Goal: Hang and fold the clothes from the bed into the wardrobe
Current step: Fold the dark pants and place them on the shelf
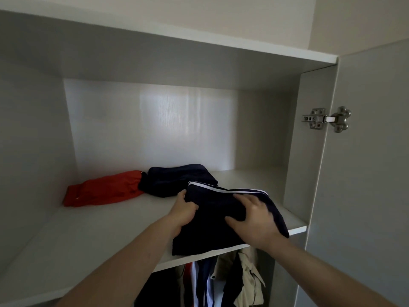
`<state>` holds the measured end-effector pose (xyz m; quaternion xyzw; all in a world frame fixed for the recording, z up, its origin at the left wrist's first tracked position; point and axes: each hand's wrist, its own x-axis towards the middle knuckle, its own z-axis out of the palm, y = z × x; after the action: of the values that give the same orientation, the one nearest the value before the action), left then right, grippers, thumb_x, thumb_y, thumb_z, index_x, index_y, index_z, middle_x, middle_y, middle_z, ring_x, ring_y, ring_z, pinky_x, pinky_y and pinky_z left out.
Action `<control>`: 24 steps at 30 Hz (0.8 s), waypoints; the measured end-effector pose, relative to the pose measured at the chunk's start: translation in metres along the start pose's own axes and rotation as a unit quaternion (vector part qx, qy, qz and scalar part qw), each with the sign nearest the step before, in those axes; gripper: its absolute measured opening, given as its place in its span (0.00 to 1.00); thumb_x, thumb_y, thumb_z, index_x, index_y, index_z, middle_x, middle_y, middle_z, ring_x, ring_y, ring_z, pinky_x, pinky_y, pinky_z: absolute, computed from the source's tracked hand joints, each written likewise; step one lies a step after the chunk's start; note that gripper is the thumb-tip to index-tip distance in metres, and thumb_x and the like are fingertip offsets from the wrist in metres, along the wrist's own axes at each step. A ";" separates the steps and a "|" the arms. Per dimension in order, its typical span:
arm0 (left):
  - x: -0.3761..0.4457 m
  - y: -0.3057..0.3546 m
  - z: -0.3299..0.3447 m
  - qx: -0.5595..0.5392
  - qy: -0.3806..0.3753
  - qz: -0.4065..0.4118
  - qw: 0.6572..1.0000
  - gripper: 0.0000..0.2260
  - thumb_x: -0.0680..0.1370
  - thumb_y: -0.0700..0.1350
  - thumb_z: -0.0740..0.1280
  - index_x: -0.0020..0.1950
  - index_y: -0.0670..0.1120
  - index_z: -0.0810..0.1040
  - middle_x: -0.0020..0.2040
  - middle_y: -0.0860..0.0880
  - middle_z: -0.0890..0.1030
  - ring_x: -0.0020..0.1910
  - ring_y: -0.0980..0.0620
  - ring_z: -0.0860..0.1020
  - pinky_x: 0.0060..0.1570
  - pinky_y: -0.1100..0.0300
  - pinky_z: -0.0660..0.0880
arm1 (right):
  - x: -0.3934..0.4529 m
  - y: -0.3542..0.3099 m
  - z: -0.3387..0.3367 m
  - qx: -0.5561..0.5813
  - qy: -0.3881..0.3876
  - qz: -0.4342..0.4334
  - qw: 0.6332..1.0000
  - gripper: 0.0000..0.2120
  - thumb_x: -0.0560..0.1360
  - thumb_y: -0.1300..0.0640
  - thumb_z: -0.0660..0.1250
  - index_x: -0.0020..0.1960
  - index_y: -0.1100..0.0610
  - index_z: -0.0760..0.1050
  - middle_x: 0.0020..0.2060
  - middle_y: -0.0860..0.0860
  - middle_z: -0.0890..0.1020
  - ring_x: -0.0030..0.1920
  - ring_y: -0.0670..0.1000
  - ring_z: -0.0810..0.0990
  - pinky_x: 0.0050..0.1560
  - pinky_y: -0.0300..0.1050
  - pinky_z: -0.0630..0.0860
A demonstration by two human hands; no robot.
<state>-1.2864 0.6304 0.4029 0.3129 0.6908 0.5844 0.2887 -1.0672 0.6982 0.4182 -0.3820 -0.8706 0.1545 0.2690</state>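
Note:
A folded dark navy garment with a white stripe (212,220) lies on the wardrobe's upper shelf (93,235), its near edge overhanging the shelf front. My left hand (183,212) grips its left edge with fingers curled under the cloth. My right hand (254,220) lies flat on top of it, fingers spread. Behind it sit a folded dark navy piece (177,180) and a folded red piece (104,189).
Several garments (221,282) hang below the shelf, among them beige, white and dark ones. The open wardrobe door (365,173) stands at the right with a metal hinge (327,119). The shelf's right side wall (305,151) is close to the garment.

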 end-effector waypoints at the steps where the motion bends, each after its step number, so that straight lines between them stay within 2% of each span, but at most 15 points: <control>1: 0.002 -0.001 0.003 -0.001 0.002 0.008 1.000 0.33 0.78 0.35 0.64 0.81 0.50 0.58 0.55 0.52 0.75 0.52 0.50 0.79 0.50 0.54 0.79 | 0.000 -0.003 0.009 -0.009 -0.033 0.014 0.999 0.38 0.74 0.32 0.66 0.80 0.41 0.60 0.80 0.48 0.62 0.80 0.57 0.58 0.80 0.61 0.56; 4: 0.006 0.001 0.014 -0.009 0.001 0.006 1.000 0.32 0.79 0.35 0.64 0.82 0.50 0.60 0.60 0.48 0.76 0.56 0.47 0.80 0.63 0.48 0.78 | 0.012 0.001 0.024 -0.056 -0.086 0.052 0.993 0.40 0.74 0.26 0.59 0.82 0.39 0.55 0.83 0.49 0.52 0.83 0.60 0.48 0.79 0.69 0.45; 7: 0.009 0.006 0.019 -0.049 -0.063 -0.007 0.997 0.27 0.79 0.36 0.64 0.78 0.50 0.68 0.59 0.50 0.82 0.56 0.48 0.82 0.57 0.53 0.79 | 0.031 0.014 0.028 -0.085 -0.099 0.074 0.989 0.41 0.75 0.24 0.57 0.82 0.39 0.54 0.84 0.49 0.48 0.82 0.64 0.45 0.78 0.73 0.43; 9: 0.012 0.010 0.019 -0.050 -0.105 -0.019 0.993 0.24 0.80 0.41 0.66 0.76 0.54 0.70 0.62 0.52 0.82 0.57 0.51 0.82 0.52 0.57 0.78 | 0.044 0.027 0.031 -0.117 -0.103 0.074 0.985 0.40 0.75 0.25 0.56 0.82 0.39 0.54 0.84 0.49 0.47 0.82 0.64 0.45 0.77 0.75 0.43; 11: 0.021 0.010 0.015 0.015 -0.100 0.003 0.995 0.23 0.81 0.46 0.67 0.76 0.54 0.71 0.66 0.52 0.80 0.58 0.54 0.80 0.52 0.60 0.74 | 0.055 0.042 0.035 -0.136 -0.102 0.073 0.983 0.39 0.76 0.26 0.56 0.82 0.39 0.53 0.84 0.48 0.47 0.83 0.64 0.44 0.77 0.75 0.44; 13: 0.031 0.007 0.008 0.130 -0.056 0.060 0.988 0.22 0.82 0.48 0.67 0.76 0.50 0.71 0.69 0.51 0.78 0.60 0.55 0.76 0.58 0.61 0.70 | 0.068 0.055 0.039 -0.140 -0.097 0.077 0.982 0.37 0.77 0.27 0.56 0.82 0.39 0.53 0.84 0.48 0.46 0.83 0.63 0.44 0.77 0.74 0.44; 15: 0.041 -0.001 -0.001 0.241 -0.018 0.089 0.966 0.25 0.81 0.51 0.67 0.78 0.49 0.69 0.70 0.51 0.75 0.65 0.53 0.75 0.63 0.59 0.69 | 0.083 0.067 0.040 -0.140 -0.094 0.086 0.982 0.36 0.77 0.29 0.57 0.82 0.38 0.54 0.83 0.47 0.46 0.83 0.63 0.44 0.77 0.74 0.44; 16: 0.047 -0.007 -0.007 0.297 -0.005 0.094 0.950 0.27 0.81 0.53 0.66 0.79 0.49 0.66 0.75 0.50 0.71 0.71 0.50 0.71 0.69 0.57 0.67 | 0.091 0.072 0.041 -0.138 -0.093 0.091 0.982 0.36 0.77 0.29 0.57 0.82 0.38 0.54 0.83 0.47 0.46 0.83 0.63 0.44 0.77 0.73 0.43; 18: 0.057 -0.021 -0.020 0.410 0.009 0.091 0.908 0.32 0.81 0.58 0.65 0.82 0.50 0.61 0.83 0.48 0.57 0.81 0.47 0.59 0.78 0.52 0.60 | 0.107 0.083 0.042 -0.133 -0.095 0.100 0.981 0.35 0.78 0.30 0.57 0.82 0.37 0.54 0.83 0.46 0.46 0.83 0.62 0.43 0.77 0.73 0.43; 20: 0.066 -0.034 -0.030 0.489 0.016 0.092 0.867 0.34 0.81 0.61 0.64 0.83 0.52 0.56 0.85 0.49 0.47 0.83 0.44 0.50 0.81 0.48 0.52 | 0.122 0.094 0.043 -0.126 -0.099 0.107 0.981 0.35 0.78 0.31 0.58 0.82 0.37 0.54 0.83 0.46 0.47 0.83 0.62 0.44 0.78 0.72 0.43; 24: 0.089 -0.044 -0.036 0.548 0.046 0.144 0.823 0.34 0.80 0.63 0.62 0.83 0.55 0.55 0.85 0.50 0.41 0.83 0.45 0.43 0.81 0.44 0.42 | 0.152 0.115 0.048 -0.114 -0.095 0.112 0.983 0.35 0.78 0.32 0.59 0.81 0.37 0.55 0.83 0.46 0.47 0.83 0.62 0.44 0.78 0.71 0.43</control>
<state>-1.3752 0.6712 0.3616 0.4883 0.8568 0.1580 -0.0498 -1.1140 0.8848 0.3784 -0.4892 -0.8556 0.1186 0.1208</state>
